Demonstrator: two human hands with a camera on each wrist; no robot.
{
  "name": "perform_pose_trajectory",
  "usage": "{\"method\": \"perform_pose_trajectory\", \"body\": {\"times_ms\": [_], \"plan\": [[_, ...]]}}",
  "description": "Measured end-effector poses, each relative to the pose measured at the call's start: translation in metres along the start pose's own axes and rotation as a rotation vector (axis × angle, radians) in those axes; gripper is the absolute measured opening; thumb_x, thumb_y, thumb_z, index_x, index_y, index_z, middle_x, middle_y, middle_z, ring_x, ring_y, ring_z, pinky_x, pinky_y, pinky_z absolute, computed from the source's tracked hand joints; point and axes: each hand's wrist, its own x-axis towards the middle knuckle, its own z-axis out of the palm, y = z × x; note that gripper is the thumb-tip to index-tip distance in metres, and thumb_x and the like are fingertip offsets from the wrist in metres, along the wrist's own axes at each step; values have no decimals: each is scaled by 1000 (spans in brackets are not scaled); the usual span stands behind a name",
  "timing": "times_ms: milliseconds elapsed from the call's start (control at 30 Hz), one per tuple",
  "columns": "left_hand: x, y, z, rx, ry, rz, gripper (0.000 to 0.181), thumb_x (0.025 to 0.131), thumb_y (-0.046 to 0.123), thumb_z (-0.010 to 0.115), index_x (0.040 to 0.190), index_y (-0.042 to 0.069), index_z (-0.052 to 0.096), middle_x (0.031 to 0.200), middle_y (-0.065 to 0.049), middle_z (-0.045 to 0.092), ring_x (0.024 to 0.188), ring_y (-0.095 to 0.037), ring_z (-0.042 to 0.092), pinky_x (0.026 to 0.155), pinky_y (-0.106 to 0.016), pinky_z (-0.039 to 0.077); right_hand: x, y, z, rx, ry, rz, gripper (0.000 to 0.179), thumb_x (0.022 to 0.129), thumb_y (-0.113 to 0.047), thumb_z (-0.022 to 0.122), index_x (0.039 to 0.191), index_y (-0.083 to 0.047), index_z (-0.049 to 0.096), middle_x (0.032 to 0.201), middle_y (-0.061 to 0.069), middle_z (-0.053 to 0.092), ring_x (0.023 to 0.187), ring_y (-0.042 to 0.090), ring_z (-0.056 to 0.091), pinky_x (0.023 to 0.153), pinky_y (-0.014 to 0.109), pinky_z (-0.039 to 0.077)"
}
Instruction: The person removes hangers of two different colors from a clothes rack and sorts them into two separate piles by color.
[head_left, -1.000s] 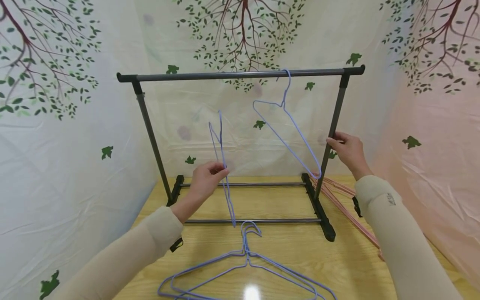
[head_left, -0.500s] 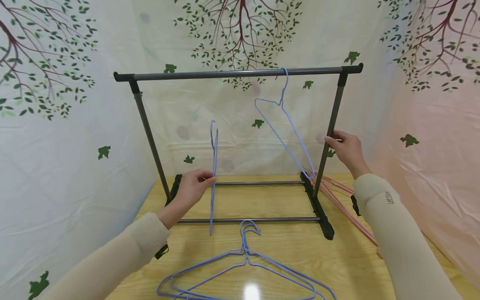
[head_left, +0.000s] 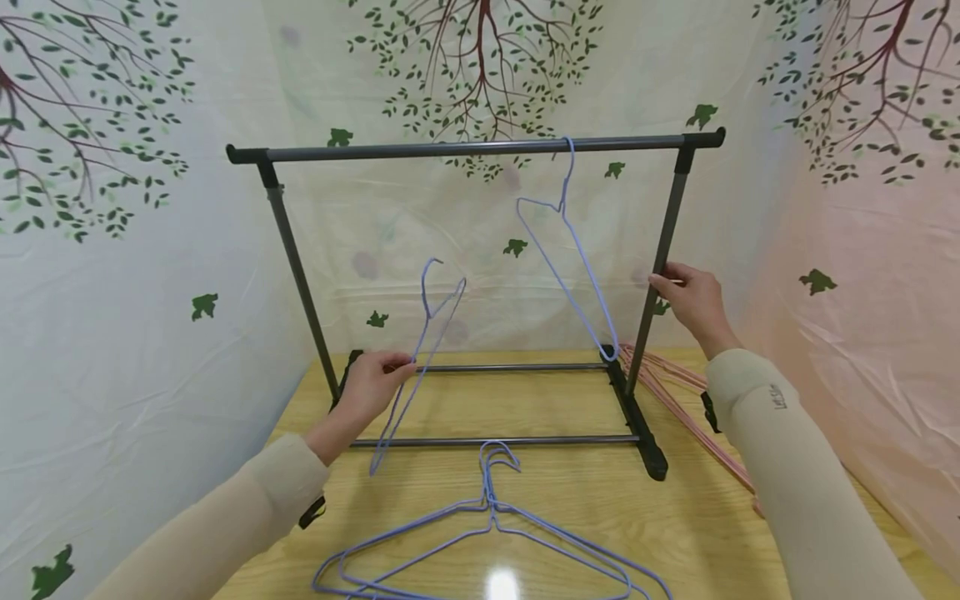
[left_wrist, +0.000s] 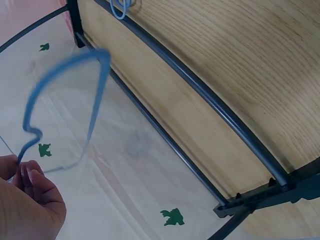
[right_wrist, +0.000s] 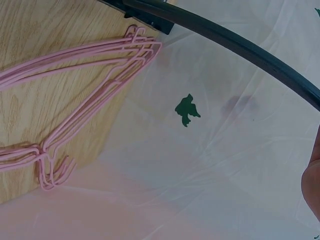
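My left hand (head_left: 367, 387) pinches a light-blue wire hanger (head_left: 428, 315) by one side, in front of the clothes rack's lower bars. The hanger tilts, its hook at the top, free of the rack. In the left wrist view my fingers (left_wrist: 40, 182) meet on the blue wire (left_wrist: 32, 110). My right hand (head_left: 693, 302) grips the right upright (head_left: 663, 237) of the black clothes rack; only a sliver of that hand (right_wrist: 312, 187) shows in the right wrist view. From the rack's top bar (head_left: 412, 152) hangs another blue hanger (head_left: 565, 196), right of the middle.
Several blue hangers (head_left: 491, 500) lie stacked at the table's (head_left: 420, 508) front, hooks toward the rack. A bunch of pink hangers (right_wrist: 95, 97) lies right of the rack's right foot (head_left: 645, 437). Leaf-printed cloth (head_left: 352, 225) surrounds the table on the back and sides.
My left hand has moved left and down, and the hanger in it has turned to face another way. The hung hanger has swivelled slightly on the bar. My right hand stays on the upright.
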Motion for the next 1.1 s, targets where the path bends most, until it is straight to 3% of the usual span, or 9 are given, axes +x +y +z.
{"method": "perform_pose_trajectory", "body": {"times_ms": [267,533,700,1100], "plan": [[2,-15,-2,25,44,38,23,99,16,63,112,0,72,105,-15,71,91,-25,63,78,-40,53,-1,3,-1,8,-6,15,61,98,-47,56,139,-2,56,131,22,59,112,35,61,97,52,49],[-4,-33,3,55,71,145,21,98,20,65,108,4,75,99,-7,66,82,-19,57,70,-34,49,0,1,0,7,-11,10,61,98,-48,56,138,-1,56,128,22,59,112,35,61,98,52,48],[-7,-38,7,24,79,206,18,97,20,67,103,5,76,93,-6,64,76,-18,55,64,-32,48,0,0,0,9,-13,14,60,98,-48,56,137,-1,57,128,22,59,111,35,61,99,53,47],[-13,-45,14,-30,0,194,14,99,19,64,101,9,73,89,-1,63,71,-17,52,60,-29,46,2,1,2,18,-10,27,58,100,-44,56,139,-1,56,126,22,59,111,35,61,99,52,47]]}}
